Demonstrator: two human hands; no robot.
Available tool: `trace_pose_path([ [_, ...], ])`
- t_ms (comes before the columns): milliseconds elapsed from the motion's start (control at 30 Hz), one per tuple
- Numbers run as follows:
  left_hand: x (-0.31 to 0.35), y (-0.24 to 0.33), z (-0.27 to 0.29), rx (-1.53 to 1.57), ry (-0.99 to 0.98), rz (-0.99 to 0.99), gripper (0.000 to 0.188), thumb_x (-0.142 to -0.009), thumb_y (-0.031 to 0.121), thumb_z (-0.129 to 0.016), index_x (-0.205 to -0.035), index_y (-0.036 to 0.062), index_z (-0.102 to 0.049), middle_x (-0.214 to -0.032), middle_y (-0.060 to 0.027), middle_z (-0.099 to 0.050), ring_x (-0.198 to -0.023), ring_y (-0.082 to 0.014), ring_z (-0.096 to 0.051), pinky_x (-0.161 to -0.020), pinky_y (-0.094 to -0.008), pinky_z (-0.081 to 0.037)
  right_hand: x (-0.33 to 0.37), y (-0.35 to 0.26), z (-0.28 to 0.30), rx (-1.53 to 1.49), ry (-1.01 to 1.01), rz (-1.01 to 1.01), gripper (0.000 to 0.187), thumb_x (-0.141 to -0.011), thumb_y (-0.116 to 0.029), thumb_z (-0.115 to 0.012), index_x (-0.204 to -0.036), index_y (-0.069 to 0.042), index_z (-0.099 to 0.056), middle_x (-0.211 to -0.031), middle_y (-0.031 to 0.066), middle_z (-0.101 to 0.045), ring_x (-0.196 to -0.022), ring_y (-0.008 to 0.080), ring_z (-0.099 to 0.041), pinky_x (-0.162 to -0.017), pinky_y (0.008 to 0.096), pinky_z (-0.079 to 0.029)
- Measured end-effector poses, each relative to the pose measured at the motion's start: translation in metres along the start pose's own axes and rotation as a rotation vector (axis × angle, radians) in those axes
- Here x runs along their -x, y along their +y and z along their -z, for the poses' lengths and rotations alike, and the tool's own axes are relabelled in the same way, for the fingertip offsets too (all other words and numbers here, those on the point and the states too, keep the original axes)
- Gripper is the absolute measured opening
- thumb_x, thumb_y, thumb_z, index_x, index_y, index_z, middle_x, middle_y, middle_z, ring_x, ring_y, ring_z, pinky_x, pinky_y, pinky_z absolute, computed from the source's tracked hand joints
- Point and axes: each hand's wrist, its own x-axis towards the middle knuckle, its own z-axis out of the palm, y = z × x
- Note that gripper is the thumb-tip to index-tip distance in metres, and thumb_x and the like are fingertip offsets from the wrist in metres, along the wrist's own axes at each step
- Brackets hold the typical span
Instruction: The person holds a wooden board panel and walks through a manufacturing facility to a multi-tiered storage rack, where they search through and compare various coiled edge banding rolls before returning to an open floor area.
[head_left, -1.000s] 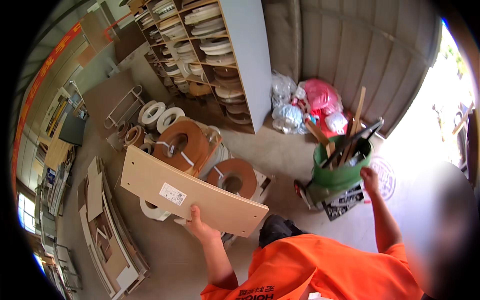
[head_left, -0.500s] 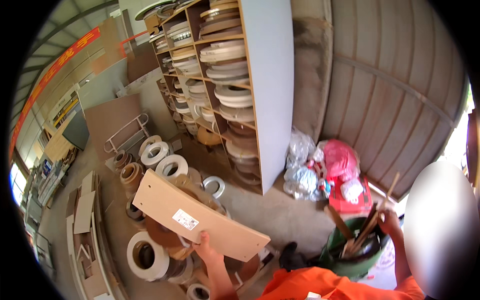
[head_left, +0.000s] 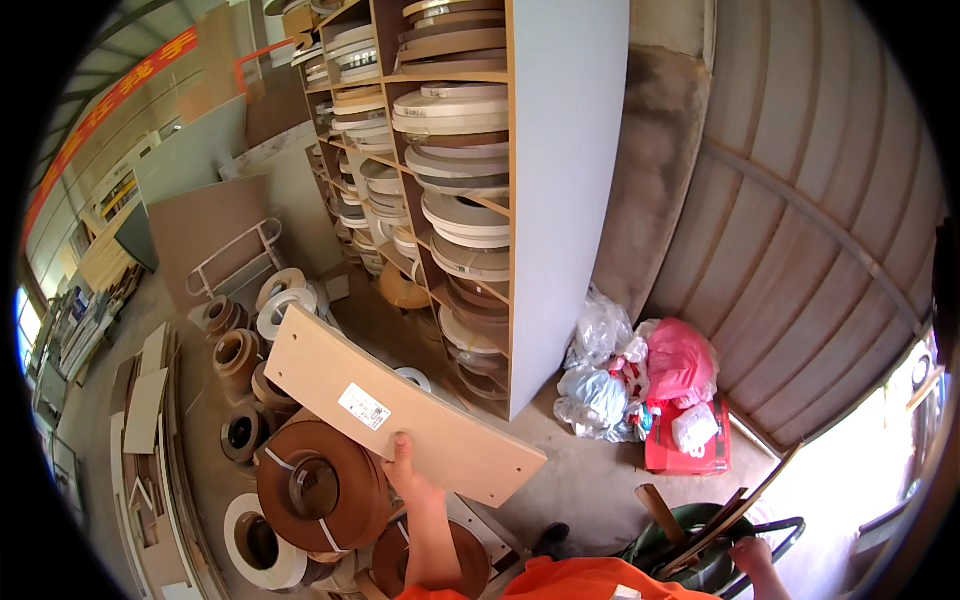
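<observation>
A flat beige board (head_left: 450,448) with a white label (head_left: 364,407) and small holes near its ends lies tilted across the middle. My left hand (head_left: 412,488) is shut on its near edge, thumb on top and the other fingers hidden beneath. At the lower right my right hand (head_left: 752,555) is closed beside a green bin (head_left: 640,548). What its fingers hold, if anything, I cannot make out. Wooden strips (head_left: 745,510) stick up out of the bin, one long strip passing near that hand.
Brown and white edge-banding rolls (head_left: 350,445) lie on the floor below the board. A tall shelf (head_left: 512,250) full of rolls stands ahead. Plastic bags (head_left: 680,360) rest by a red box (head_left: 665,450) at the metal wall. Panel offcuts (head_left: 148,410) lie at left.
My view has shifted, and more of the brown rolls shows below the board. My right hand has moved lower and left in the picture, beside the bin. The left hand keeps its hold.
</observation>
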Motion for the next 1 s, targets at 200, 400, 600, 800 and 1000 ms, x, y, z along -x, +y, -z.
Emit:
trace_pose_path([
  [200,-0.02,-0.001,-0.004,0.012,0.051,0.055,0.052,-0.088,0.03,-0.061,-0.128,-0.0008,-0.044,-0.118,-0.0119,-0.055,-0.104,-0.0269,-0.057,-0.087,-0.0412,-0.048,-0.028,-0.012,-0.018,-0.273,0.131,0.121,0.014,-0.072,-0.029,-0.067,-0.073,-0.015,-0.072,-0.067,0.0104,-0.067,-0.064,0.0278,-0.066,-0.061,0.0353,-0.053],
  [400,-0.06,-0.026,0.014,0.167,0.119,0.08,0.049,-0.086,0.025,-0.064,-0.124,-0.0016,-0.047,-0.113,-0.0113,-0.058,-0.1,-0.0251,-0.059,-0.085,-0.0381,-0.048,-0.05,-0.094,0.003,-0.426,-0.18,0.159,0.016,-0.079,-0.026,-0.062,-0.086,-0.015,-0.072,-0.074,0.0085,-0.067,-0.069,0.023,-0.066,-0.064,0.0317,-0.053],
  [600,-0.129,-0.076,0.03,-0.06,0.293,0.061,0.053,-0.081,0.029,-0.07,-0.118,-0.0038,-0.051,-0.107,-0.0112,-0.06,-0.092,-0.0231,-0.061,-0.078,-0.0367,-0.05,-0.116,-0.22,0.024,-0.469,-0.401,0.346,0.016,-0.081,-0.017,-0.059,-0.091,-0.011,-0.07,-0.083,0.0085,-0.068,-0.074,0.0215,-0.066,-0.067,0.0317,-0.054],
  [800,-0.173,-0.074,0.067,-0.25,0.503,0.113,0.037,-0.079,0.021,-0.072,-0.101,-0.0075,-0.061,-0.091,-0.0085,-0.064,-0.076,-0.0159,-0.06,-0.068,-0.0301,-0.048,-0.2,-0.287,0.04,-0.338,-0.568,0.643,0.019,-0.083,-0.008,-0.055,-0.097,-0.007,-0.068,-0.091,0.0085,-0.068,-0.078,0.02,-0.067,-0.069,0.0317,-0.055],
  [1000,-0.207,-0.054,0.076,-0.35,0.56,0.097,0.048,-0.079,0.03,-0.073,-0.105,-0.0075,-0.059,-0.095,-0.0098,-0.064,-0.081,-0.0178,-0.06,-0.072,-0.0298,-0.048,-0.218,-0.438,0.112,-0.417,-0.765,0.485,0.023,-0.087,-0.014,-0.056,-0.106,-0.004,-0.065,-0.1,0.0093,-0.067,-0.083,0.0174,-0.067,-0.075,0.0281,-0.053],
])
